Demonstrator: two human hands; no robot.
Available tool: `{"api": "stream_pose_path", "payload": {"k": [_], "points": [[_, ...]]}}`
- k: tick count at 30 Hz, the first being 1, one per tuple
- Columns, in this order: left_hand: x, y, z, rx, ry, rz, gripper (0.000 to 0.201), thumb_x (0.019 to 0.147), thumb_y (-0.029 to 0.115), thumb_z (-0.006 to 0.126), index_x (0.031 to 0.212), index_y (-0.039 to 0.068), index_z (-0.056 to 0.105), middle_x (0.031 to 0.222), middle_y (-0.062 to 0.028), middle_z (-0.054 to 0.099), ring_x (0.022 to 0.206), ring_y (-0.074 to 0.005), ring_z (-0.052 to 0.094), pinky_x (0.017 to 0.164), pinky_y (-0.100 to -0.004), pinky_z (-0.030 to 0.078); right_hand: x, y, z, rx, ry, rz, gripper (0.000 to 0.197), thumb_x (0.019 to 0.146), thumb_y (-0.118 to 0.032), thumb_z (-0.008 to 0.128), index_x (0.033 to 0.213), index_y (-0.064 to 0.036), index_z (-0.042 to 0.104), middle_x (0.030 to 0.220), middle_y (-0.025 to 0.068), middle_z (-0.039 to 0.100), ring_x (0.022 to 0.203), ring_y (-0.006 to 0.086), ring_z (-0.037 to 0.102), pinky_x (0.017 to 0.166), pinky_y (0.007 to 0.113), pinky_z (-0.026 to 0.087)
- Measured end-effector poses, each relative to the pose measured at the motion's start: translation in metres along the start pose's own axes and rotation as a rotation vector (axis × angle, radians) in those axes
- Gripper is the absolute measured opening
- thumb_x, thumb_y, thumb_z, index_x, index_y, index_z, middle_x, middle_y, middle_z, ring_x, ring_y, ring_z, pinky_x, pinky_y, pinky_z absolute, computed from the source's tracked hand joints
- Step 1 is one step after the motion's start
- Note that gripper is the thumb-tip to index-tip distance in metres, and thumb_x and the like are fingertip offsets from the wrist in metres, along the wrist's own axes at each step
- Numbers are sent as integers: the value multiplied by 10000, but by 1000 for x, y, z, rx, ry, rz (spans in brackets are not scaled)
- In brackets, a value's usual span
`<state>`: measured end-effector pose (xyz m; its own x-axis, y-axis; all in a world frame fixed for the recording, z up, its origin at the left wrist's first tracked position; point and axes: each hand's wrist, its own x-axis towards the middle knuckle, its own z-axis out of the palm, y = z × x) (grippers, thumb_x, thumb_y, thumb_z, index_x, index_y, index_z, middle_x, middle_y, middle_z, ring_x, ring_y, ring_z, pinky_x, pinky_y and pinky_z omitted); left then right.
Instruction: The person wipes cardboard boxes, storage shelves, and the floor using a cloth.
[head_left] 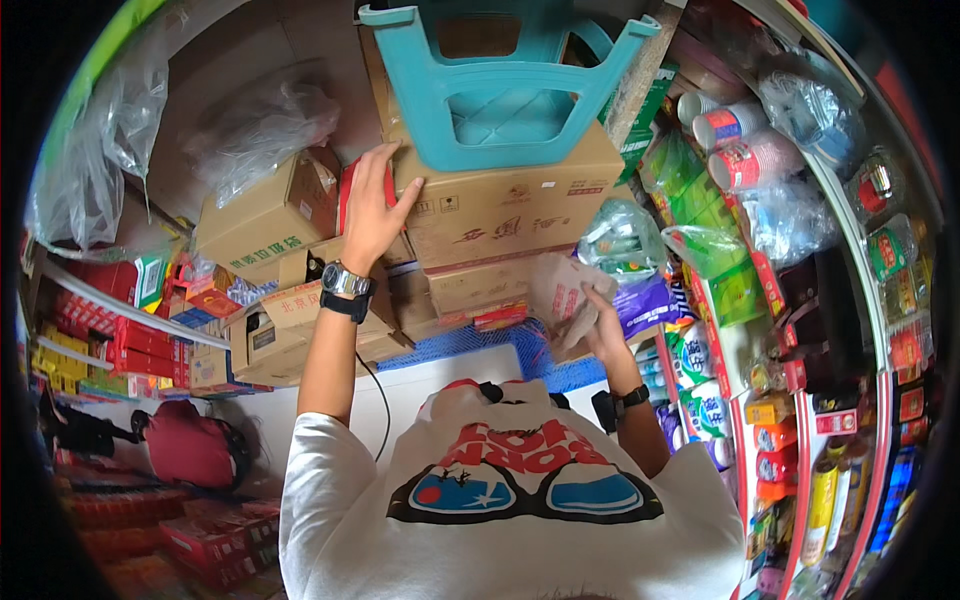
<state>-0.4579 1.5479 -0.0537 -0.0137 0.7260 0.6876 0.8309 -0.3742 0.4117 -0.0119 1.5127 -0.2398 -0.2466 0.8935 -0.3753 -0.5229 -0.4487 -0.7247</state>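
My left hand (pixel 376 208) lies with its fingers spread on the upper left edge of a big brown cardboard box (pixel 500 222). Beside that hand, part of a red thing (pixel 347 195) shows against the box. In my right hand (pixel 604 326) is a crumpled, whitish plastic bag (pixel 560 292) with red print, held in front of the box's lower right side. A teal plastic stool (pixel 495 156) rests on top of the box. Under the big box sits another cardboard box (pixel 480 288).
To the left stand more cartons (pixel 258 222), one topped by clear plastic wrap (pixel 268 135). Shelves of packaged goods (pixel 705 350) line the right, with stacked paper cups (pixel 745 160) higher up. A blue woven mat (pixel 450 348) lies on the floor. Another person (pixel 192 445) is at lower left.
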Motion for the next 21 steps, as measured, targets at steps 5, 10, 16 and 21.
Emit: {"api": "stream_pose_path", "payload": {"k": [5,10,16,21], "points": [[-15,-42,-49,-74,-52,-18,543,1098,197,804,1583,13,645,1539,-242,672,1437,-463,640,1229,-518,523,-1,15,119,118,40,-379,609,1188,-323,676,1711,-53,517,1665,169,627,1541,347,616,1338,516,453],[-51,-99,-85,-107,-133,-12,475,1109,136,773,1555,9,669,1514,-260,685,1432,-478,644,1238,-522,512,39,71,274,-877,-118,-1171,737,1126,-196,672,1799,3,445,1870,253,424,1740,428,402,1416,543,316],[-80,-138,-126,-112,-206,-1,448,1104,108,760,1532,5,678,1538,-247,678,1449,-477,629,1250,-528,497,94,144,339,-1215,-28,-1398,891,988,-71,706,1833,-42,425,1930,331,218,1772,600,206,1435,622,252],[-71,-145,-129,-100,-204,-1,447,1079,64,759,1518,11,692,1552,-229,672,1428,-476,630,1242,-533,496,97,148,337,-1144,-3,-1349,886,991,-74,693,1838,-80,435,1939,309,216,1779,583,208,1436,615,263]]}}
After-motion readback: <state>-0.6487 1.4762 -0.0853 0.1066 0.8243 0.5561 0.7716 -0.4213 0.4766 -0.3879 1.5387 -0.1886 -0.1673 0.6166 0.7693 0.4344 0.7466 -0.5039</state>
